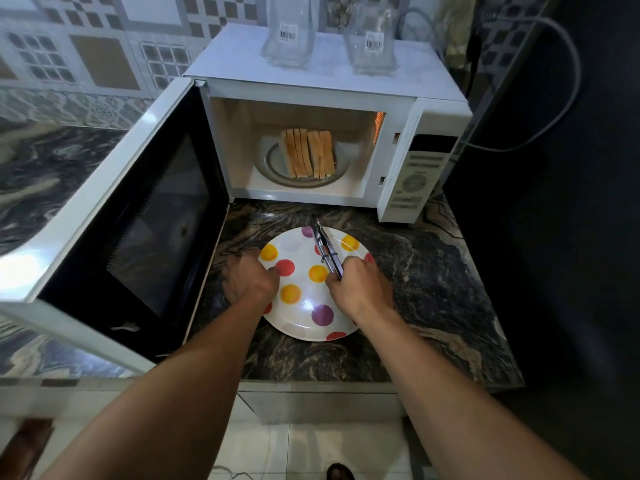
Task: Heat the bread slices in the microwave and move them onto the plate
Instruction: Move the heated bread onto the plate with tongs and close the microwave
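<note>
Right hand [360, 289] curled round tongs [325, 250], left hand [251, 280] gripping plate [298, 327] rim. Best steady plate, lift bread slices [308, 154] from microwave [311, 90] singly, squeezing gently.

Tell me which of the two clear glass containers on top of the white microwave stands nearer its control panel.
The right-hand clear glass container, standing on the white microwave toward its control panel side; the left-hand container stands nearer the top's middle.
</note>
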Demonstrator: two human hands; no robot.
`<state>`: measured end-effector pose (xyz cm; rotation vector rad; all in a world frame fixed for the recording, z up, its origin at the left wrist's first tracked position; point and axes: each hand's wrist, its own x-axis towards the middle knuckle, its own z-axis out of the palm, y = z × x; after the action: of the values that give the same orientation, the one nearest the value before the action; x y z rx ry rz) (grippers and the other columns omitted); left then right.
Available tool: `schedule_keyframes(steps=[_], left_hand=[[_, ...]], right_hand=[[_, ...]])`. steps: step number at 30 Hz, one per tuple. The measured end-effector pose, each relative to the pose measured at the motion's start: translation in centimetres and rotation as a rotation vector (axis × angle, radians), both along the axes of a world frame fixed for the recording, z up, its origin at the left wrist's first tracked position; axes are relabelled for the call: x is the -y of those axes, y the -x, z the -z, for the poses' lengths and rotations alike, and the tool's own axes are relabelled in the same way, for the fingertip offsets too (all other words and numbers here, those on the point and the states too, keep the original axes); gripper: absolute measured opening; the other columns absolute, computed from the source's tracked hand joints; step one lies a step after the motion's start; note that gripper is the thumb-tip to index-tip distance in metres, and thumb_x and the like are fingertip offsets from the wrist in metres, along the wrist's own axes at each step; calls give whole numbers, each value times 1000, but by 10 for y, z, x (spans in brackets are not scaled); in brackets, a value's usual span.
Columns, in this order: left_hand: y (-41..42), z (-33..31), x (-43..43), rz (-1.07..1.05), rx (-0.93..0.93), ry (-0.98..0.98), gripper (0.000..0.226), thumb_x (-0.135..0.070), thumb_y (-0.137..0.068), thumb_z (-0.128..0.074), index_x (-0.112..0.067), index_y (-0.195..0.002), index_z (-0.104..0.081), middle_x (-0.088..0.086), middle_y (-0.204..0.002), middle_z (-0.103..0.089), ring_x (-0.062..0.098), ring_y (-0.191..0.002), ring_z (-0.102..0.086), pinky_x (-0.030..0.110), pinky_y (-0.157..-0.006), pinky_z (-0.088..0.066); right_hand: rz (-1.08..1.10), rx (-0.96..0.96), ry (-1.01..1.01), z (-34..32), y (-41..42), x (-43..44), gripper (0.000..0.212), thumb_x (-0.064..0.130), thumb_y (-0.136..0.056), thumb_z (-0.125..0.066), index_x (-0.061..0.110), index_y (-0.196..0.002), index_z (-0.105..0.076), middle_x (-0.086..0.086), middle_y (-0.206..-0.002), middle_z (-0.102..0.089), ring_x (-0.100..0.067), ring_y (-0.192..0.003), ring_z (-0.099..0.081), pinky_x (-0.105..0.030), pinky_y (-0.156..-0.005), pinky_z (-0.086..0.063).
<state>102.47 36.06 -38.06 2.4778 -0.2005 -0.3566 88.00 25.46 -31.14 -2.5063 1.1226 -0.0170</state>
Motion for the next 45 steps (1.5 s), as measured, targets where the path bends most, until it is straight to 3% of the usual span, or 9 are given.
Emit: schedule_keyframes(steps=[8, 11, 14, 17, 22, 26, 33, 42, 45], left_hand=[[0, -13, 0, -1, 42, -68, 42, -39, -88, -65, -24, -127, -64, 17, -134, -56, 39, -124, -51, 46, -102, -45], [5, -34, 6, 21, 79, 181, 23, -30, -95, -58, -19, -109, -73, 12, -115, -70, 35, -110, -61, 36, -89, -48], [12, -66, 13, 98, -197, 554, 23, -37, -96, -61, -27, -83, -76, -5, -98, -75, 20, -96, -66, 30, -82, -50], [15, -92, 16, 261, -334, 631, 29, -49, -92, -65, -24, -97, -79, -4, -98, -77, 13, -93, -67, 34, -78, -53], [14, -120, 19, 382, -318, 768, 17, -18, -96, -67, -6, -106, -73, 7, -91, -73, 3, -72, -69, 12, -60, -49], [6, -129, 21, 443, -369, 838, 14, -23, -95, -67, -12, -100, -74, 11, -92, -74, 28, -89, -73, 39, -83, -60], [8, -138, 31, 491, -421, 853, 24, -32, -94, -66, -12, -105, -74, 9, -84, -69, 29, -81, -65, 53, -89, -52], [3, -109, 37, 314, -466, 871, 22, -34, -96, -64, -17, -106, -74, 9, -96, -77, 27, -90, -72, 41, -80, -55], [-1, -80, 23, 149, -190, 717, 23, -41, -92, -63, -25, -106, -73, 3, -108, -75, 22, -102, -69, 33, -87, -49]], right_hand=[[49, 55, -62, -4, 0, -3, 28, 38, -98, -53, 13, -104, -65, -7, -99, -67, -30, -90, -64, -35, -69, -49], [77, 113, -164, -6, -3, -3, 27, 38, -96, -56, 14, -101, -67, -6, -96, -69, -30, -90, -65, -37, -74, -53], [87, 222, -293, -10, -5, -5, 19, 34, -95, -60, 19, -100, -71, -2, -87, -71, -25, -83, -67, -37, -76, -55], [61, 340, -412, -20, -5, -9, 14, 26, -96, -60, 23, -106, -70, 6, -86, -68, -15, -79, -63, -30, -69, -51], [67, 489, -564, -36, -4, -12, 12, 20, -97, -60, 21, -107, -67, 3, -90, -69, -13, -80, -65, -26, -69, -52], [79, 565, -628, -45, -2, -11, 22, 31, -95, -64, 31, -116, -62, 6, -101, -70, -16, -92, -67, -26, -69, -55], [32, 582, -490, -48, -5, -4, 24, 44, -99, -52, 28, -112, -65, 11, -96, -70, -12, -93, -66, -35, -80, -55], [58, 536, -379, -29, -15, 8, 22, 45, -99, -52, 26, -88, -52, 4, -81, -61, -19, -79, -64, -39, -69, -51], [82, 504, -307, -22, -12, 12, 26, 47, -97, -53, 22, -89, -53, 4, -84, -58, -15, -78, -57, -32, -63, -40]])
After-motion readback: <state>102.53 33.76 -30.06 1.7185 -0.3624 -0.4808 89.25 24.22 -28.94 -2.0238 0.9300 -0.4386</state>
